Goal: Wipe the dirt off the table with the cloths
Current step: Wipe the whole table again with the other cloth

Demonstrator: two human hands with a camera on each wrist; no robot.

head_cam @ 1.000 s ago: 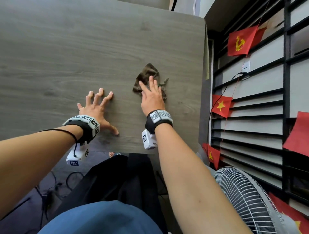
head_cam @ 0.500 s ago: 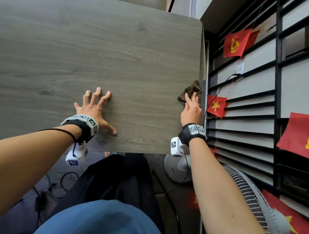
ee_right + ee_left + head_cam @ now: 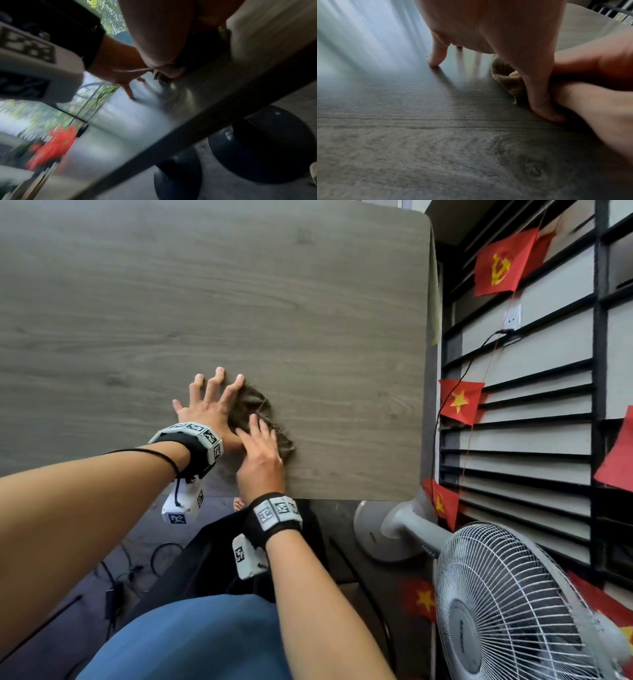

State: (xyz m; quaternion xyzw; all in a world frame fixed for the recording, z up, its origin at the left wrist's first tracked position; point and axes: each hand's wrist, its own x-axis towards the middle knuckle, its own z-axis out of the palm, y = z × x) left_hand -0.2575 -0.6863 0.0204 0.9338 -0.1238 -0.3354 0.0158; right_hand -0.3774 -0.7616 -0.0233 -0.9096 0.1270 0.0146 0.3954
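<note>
Right hand wiping with a brown cloth near the table's front edge.

Head view: centre of the frame, the right hand (image 3: 261,453) presses flat, fingers straight, on the crumpled brown cloth (image 3: 255,409); the left hand (image 3: 209,405) rests splayed on the grey table (image 3: 308,320), its index finger touching the cloth. Left wrist view: the cloth (image 3: 506,79) looks soft, light, frayed and likely bunches easily; best pinned under a flat palm. Right wrist view: blurred, with only a scrap of cloth (image 3: 223,31) at upper right.
</note>
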